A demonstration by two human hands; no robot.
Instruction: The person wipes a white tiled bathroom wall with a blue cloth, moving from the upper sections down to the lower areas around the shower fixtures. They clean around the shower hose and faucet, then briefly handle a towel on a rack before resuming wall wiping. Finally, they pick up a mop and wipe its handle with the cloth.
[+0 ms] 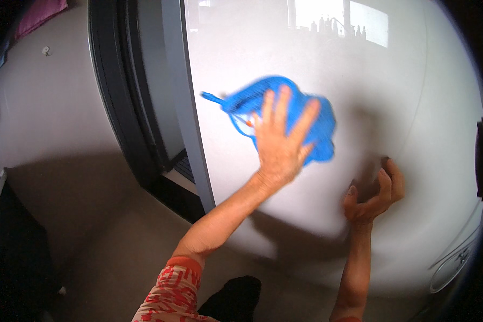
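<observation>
Blue fabric cloth with a narrow loop [299, 101]: upper middle of the frame, spread against the glossy white wall panel [231, 59], slightly blurred
Left grip: left hand [279, 153] laid over the cloth, fingers spread
Right grip: right hand [378, 201] right of centre, fingers curled, thumb apart from them; whether it touches the panel, I cannot tell
Doorway: dark upright door frame [115, 96], upper left
Sleeve: red-and-beige patterned fabric sleeve [169, 292], bottom edge, left of centre
</observation>
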